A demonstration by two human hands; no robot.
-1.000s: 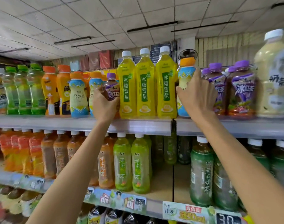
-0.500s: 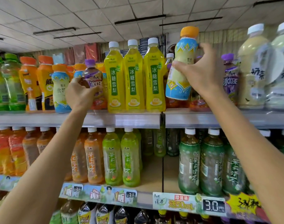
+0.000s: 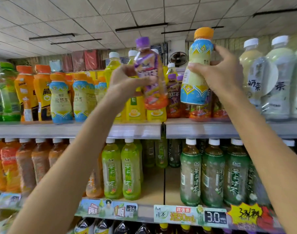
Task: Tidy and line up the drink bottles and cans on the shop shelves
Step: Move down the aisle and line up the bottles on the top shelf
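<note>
My left hand (image 3: pixel 125 81) grips a purple-capped iced tea bottle (image 3: pixel 150 71) and holds it tilted in the air, in front of the tall yellow pear-drink bottles (image 3: pixel 136 107). My right hand (image 3: pixel 218 76) grips a blue-and-cream milk tea bottle with an orange cap (image 3: pixel 197 71), lifted above the top shelf (image 3: pixel 195 129). Below it, more purple-capped iced tea bottles (image 3: pixel 174 95) stand on that shelf. Matching blue-and-cream milk tea bottles (image 3: pixel 60 98) stand at the left of the same shelf.
Orange and green bottles (image 3: pixel 7 92) fill the top shelf's far left, pale white-capped milk tea bottles (image 3: pixel 278 78) its right. The lower shelf holds brown, light green (image 3: pixel 131 169) and dark green tea bottles (image 3: pixel 212 173), with price tags (image 3: pixel 190 215) along its edge.
Both bottles have been lifted off the top shelf. My left hand carried the purple-capped one up and to the right; my right hand raised the milk tea bottle higher.
</note>
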